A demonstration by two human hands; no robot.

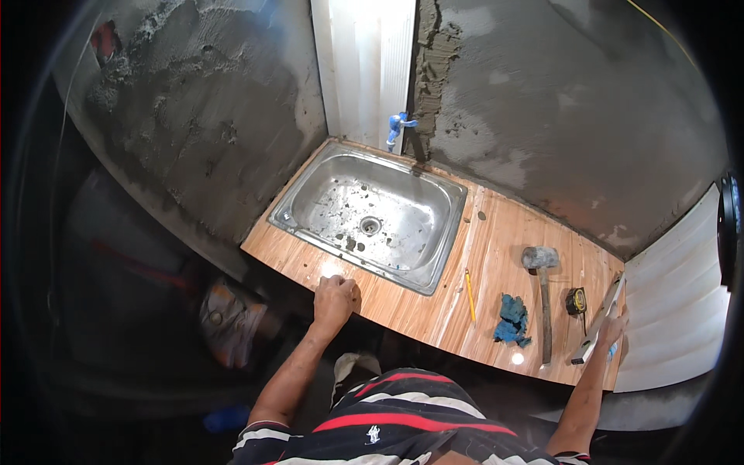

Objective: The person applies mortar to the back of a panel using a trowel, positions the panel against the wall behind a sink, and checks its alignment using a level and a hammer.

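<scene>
Near the front edge of a wood-patterned countertop (403, 311), my left hand (335, 298) rests with its fingers curled in; whatever may be under them is hidden. My right hand (612, 329) is at the counter's right end, closed along the side of a metal spirit level (598, 319). Its fingertips are partly hidden. Left of the level lie a black and yellow tape measure (576, 301) and a mallet (545, 298) with a grey head and wooden handle. A crumpled blue-green rag (512, 319) and a yellow pencil (470, 296) lie farther left.
A stainless steel sink (403, 209), spotted with dark debris, is set into the counter. Behind it stands a blue tap (396, 129). Rough grey plastered walls (542, 116) meet the back and left sides. White ribbed sheeting (674, 287) borders the right end.
</scene>
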